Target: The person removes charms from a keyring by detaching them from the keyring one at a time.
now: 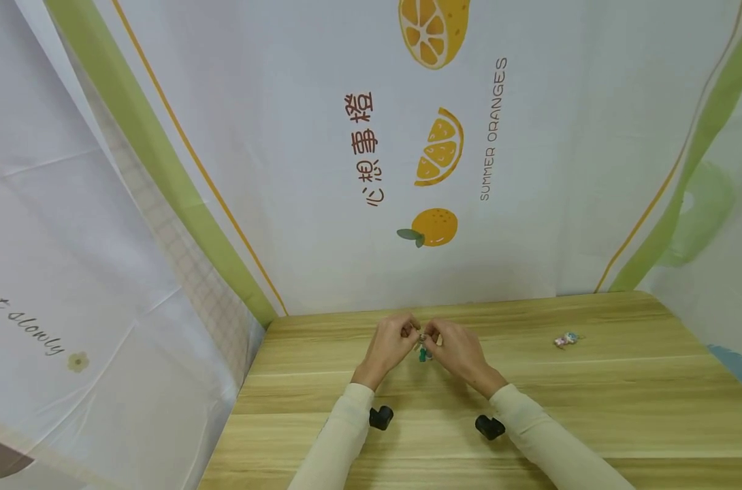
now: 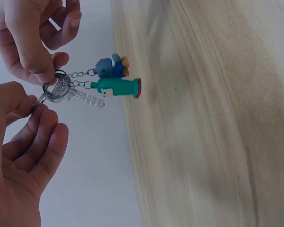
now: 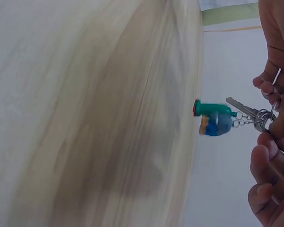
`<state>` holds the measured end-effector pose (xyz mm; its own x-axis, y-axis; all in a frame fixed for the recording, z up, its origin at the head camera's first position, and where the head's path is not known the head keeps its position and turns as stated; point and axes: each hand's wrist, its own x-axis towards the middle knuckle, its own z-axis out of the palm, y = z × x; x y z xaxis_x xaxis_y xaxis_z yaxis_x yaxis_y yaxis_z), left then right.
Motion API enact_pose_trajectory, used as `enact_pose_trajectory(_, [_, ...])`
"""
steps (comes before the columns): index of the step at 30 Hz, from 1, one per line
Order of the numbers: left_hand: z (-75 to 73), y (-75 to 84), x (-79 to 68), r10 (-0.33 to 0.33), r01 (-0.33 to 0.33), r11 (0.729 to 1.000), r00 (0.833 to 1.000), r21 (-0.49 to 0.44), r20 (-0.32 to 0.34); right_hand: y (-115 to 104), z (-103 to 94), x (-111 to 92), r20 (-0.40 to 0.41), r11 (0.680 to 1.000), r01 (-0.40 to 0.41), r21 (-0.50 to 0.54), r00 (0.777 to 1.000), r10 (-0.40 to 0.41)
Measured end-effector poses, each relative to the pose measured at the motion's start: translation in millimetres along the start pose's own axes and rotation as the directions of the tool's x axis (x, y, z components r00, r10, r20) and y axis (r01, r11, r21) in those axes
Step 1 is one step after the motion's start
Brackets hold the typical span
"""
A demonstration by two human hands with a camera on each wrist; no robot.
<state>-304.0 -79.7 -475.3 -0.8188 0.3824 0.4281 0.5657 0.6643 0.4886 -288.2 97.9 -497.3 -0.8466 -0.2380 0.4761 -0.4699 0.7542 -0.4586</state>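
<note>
Both hands meet over the far middle of the table, holding a bunch of rings with a key and charms. My left hand pinches a metal ring between thumb and fingers. Thumb and finger of my right hand pinch the linked key rings beside it. A silver key sticks out from the rings. On short chains hang a green figure charm with a red base and a blue figure charm with orange feet. Fingers partly hide the rings.
Another small bundle of charms, pale and blue, lies on the wooden table to the right. Black devices sit by the forearms. A white cloth printed with oranges hangs behind the table.
</note>
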Motion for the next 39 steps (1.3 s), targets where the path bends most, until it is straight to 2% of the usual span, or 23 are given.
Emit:
enact_pose_trajectory(8, [-1.1,0.1,-1.2,-0.064,0.072,0.994,0.994,-0.086,0.088,6.6,-1.5,1.0,-0.004,1.000,-0.019,0.004,1.000,0.019])
enact_pose_trajectory(13, [-1.8,0.1,-0.5,-0.074,0.081,0.994,0.991,-0.068,0.108,10.9,-3.4,1.8,-0.009,0.999,-0.041,0.022,0.999,0.042])
enact_pose_trajectory(21, [-0.7,0.7,0.2,-0.043,0.046,0.998,0.996,-0.039,0.079,16.4,-5.3,2.4,-0.037,0.999,-0.029,0.028,0.999,0.030])
enact_pose_trajectory(29, [0.4,2.3,0.9,0.012,-0.012,0.999,1.000,0.033,0.023,16.9,-6.5,3.0,-0.057,0.999,0.006,0.031,0.998,-0.005])
enact_pose_trajectory(34, [0.2,2.0,1.4,0.024,-0.023,1.000,0.999,-0.015,0.042,17.7,-6.7,3.5,-0.061,0.999,0.024,0.042,0.998,-0.021])
enact_pose_trajectory(39, [1.0,0.0,1.2,0.086,-0.083,0.995,0.994,-0.049,0.071,18.2,-7.2,4.6,-0.091,0.997,0.054,0.057,0.995,-0.048])
